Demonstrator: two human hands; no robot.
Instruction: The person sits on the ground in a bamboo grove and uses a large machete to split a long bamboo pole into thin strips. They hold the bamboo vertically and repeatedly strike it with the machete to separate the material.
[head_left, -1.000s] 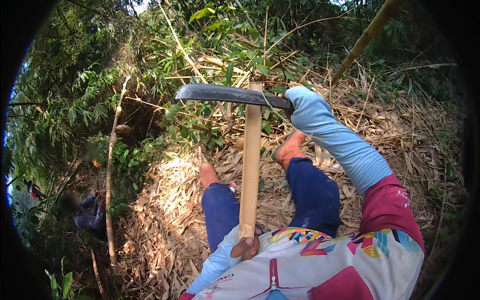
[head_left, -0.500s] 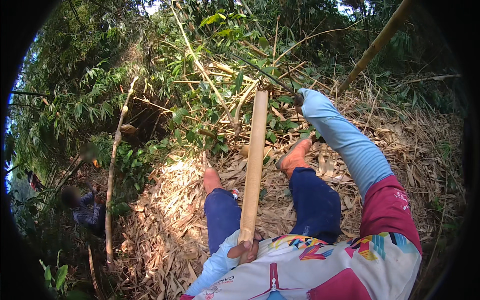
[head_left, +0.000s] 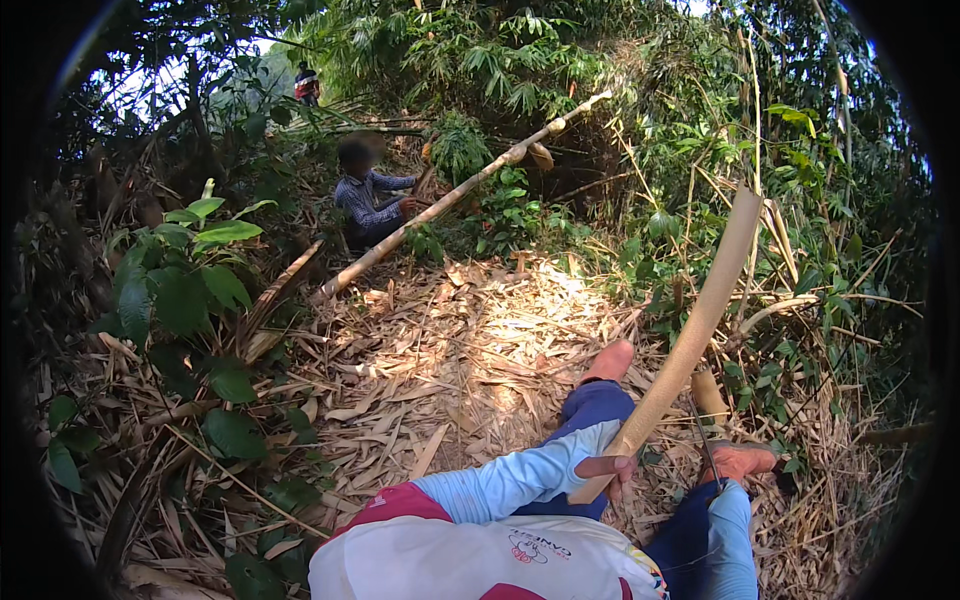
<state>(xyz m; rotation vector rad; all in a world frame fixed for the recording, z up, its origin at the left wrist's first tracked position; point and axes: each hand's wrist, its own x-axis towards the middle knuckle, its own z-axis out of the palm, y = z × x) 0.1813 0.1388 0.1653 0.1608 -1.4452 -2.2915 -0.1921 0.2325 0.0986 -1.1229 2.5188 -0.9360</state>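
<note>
A long split bamboo slat [head_left: 690, 345] slants up and to the right from my lap. Near its lower end my left hand [head_left: 621, 470] is closed round it, and the slat's butt sticks out past the fingers. My right hand [head_left: 717, 487] is low on the right, at the end of the light blue sleeve, apart from the slat. From it a thin dark blade [head_left: 703, 437] points upward, looking like a long knife; the fingers round its handle are mostly hidden. A short bamboo piece [head_left: 708, 395] lies just beyond the blade, near my orange boot [head_left: 742, 461].
Dry leaf litter [head_left: 440, 370] covers the ground. A bamboo pole [head_left: 460, 192] leans diagonally across the middle distance, with a person [head_left: 370, 195] sitting behind it. Another person [head_left: 306, 85] is farther back. Leafy plants [head_left: 185, 270] stand at left, and cut stalks and brush at right.
The view has swung left. My right hand has come down with the blade from far out front to beside my leg. My left hand still grips the slat.
</note>
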